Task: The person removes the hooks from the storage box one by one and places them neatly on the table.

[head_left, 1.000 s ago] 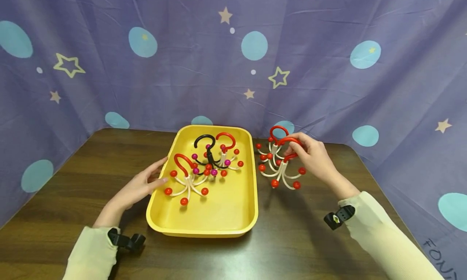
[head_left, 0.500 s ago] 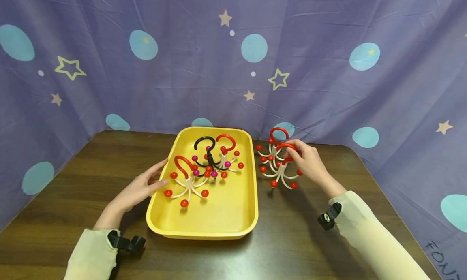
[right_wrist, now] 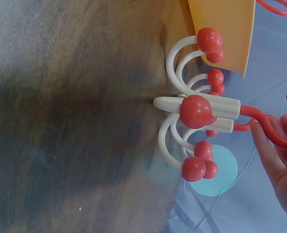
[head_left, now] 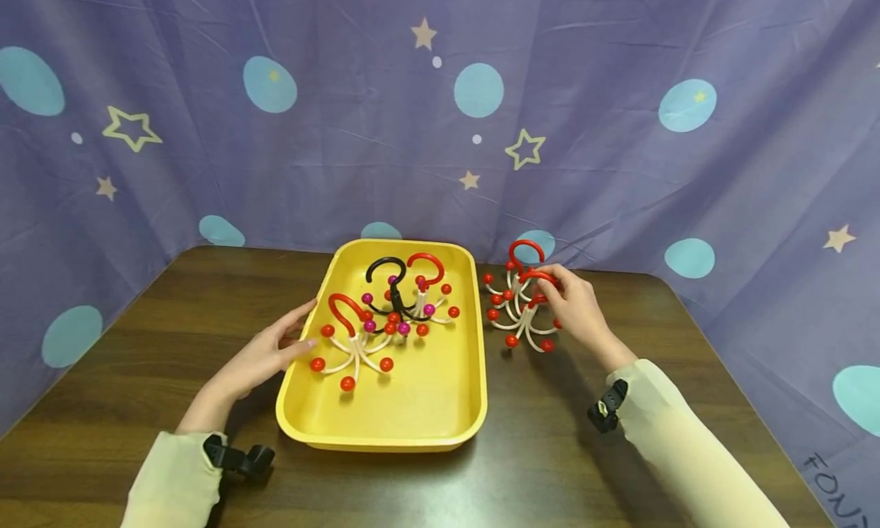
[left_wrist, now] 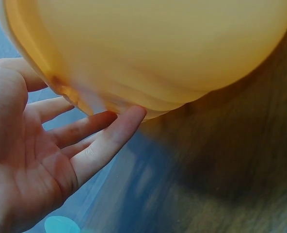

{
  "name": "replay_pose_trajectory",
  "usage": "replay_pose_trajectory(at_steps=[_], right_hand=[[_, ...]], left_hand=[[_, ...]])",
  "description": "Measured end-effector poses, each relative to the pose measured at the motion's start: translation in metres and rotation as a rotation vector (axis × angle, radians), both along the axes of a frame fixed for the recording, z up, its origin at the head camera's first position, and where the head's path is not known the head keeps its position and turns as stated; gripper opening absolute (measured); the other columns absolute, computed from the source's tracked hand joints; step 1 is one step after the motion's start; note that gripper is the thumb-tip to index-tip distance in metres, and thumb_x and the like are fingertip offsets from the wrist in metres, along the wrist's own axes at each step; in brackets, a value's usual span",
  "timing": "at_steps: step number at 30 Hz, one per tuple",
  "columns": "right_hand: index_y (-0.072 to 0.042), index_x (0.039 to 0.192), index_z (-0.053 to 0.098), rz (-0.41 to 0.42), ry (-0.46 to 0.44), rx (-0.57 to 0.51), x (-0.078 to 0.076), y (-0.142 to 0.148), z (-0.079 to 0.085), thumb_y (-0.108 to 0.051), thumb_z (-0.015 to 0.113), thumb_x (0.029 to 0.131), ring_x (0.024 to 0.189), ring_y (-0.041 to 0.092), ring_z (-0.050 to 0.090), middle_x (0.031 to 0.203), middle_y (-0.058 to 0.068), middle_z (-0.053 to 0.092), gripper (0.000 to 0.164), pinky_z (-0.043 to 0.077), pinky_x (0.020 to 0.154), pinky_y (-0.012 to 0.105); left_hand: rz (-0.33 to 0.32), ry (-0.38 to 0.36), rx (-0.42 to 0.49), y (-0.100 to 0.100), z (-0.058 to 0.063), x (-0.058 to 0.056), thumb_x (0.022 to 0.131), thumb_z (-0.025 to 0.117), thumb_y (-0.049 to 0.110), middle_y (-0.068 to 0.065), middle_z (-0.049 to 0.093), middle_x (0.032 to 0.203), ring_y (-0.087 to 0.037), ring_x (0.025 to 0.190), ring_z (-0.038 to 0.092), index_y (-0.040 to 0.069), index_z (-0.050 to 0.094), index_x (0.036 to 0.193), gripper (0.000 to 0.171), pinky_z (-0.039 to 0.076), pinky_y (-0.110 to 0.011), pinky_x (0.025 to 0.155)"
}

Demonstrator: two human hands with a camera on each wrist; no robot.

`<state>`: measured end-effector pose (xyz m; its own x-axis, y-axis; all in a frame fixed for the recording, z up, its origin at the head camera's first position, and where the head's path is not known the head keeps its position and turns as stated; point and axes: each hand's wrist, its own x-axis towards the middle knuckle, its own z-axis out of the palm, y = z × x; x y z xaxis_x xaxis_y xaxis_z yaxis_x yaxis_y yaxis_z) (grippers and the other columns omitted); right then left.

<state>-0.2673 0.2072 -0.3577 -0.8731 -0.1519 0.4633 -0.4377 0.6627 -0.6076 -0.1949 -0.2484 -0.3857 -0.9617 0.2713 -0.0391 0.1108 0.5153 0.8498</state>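
My right hand [head_left: 574, 302] pinches the red hook of a hanging rack [head_left: 528, 319] whose curved white arms end in red balls. That rack stands upright close over the table, just right of the yellow tray [head_left: 381, 441]. In the right wrist view my fingers are on the red hook at the right edge, with white arms [right_wrist: 171, 60] fanning out low by the wood. A similar red-and-white rack [head_left: 526, 245] stands right behind it, partly hidden. With thumb and fingers loosely extended, my left hand [head_left: 257, 352] rests against the tray's left rim.
Inside the tray sit two red-and-white racks, one at the front left [head_left: 354, 346] and one at the back right [head_left: 425, 265], with a black rack [head_left: 395, 295] with purple balls between them. A patterned purple curtain [head_left: 385, 115] hangs behind the brown table [head_left: 550, 467].
My right hand has moved left and down with its rack, bringing it nearer the table and the rack behind. The left hand and tray have stayed in place.
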Motion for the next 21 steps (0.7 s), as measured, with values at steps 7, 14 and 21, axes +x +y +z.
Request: replay_pose_trajectory(at_steps=[7, 14, 21], right_hand=[[-0.012, 0.109, 0.063, -0.001, -0.021, 0.024, 0.000, 0.000, 0.002, -0.018, 0.056, 0.091, 0.077, 0.019, 0.062, 0.091, 0.009, 0.068, 0.020, 0.045, 0.064, 0.030], [-0.009, 0.115, 0.060, 0.026, 0.008, 0.041, 0.000, -0.003, 0.011, -0.022, 0.058, 0.090, 0.088, 0.019, 0.060, 0.105, 0.006, 0.063, 0.028, 0.047, 0.075, 0.036], [-0.005, 0.112, 0.060, 0.084, 0.095, 0.067, -0.004, -0.021, 0.025, -0.015, 0.059, 0.088, 0.099, 0.023, 0.057, 0.107, 0.009, 0.060, 0.026, 0.047, 0.082, 0.038]], left_hand=[[0.002, 0.002, 0.002, 0.000, -0.001, -0.001, 0.092, 0.054, 0.025, -0.027, 0.040, 0.132, -0.035, 0.106, 0.052, 0.019, 0.014, 0.147, 0.068, 0.050, -0.033, 0.070], [0.002, -0.004, -0.005, 0.001, 0.000, 0.000, 0.092, 0.053, 0.025, -0.027, 0.039, 0.132, -0.034, 0.105, 0.052, 0.018, 0.014, 0.147, 0.069, 0.050, -0.033, 0.070], [-0.003, -0.011, 0.000, 0.000, 0.000, 0.000, 0.092, 0.053, 0.026, -0.027, 0.038, 0.133, -0.036, 0.107, 0.052, 0.019, 0.013, 0.148, 0.069, 0.051, -0.035, 0.071]])
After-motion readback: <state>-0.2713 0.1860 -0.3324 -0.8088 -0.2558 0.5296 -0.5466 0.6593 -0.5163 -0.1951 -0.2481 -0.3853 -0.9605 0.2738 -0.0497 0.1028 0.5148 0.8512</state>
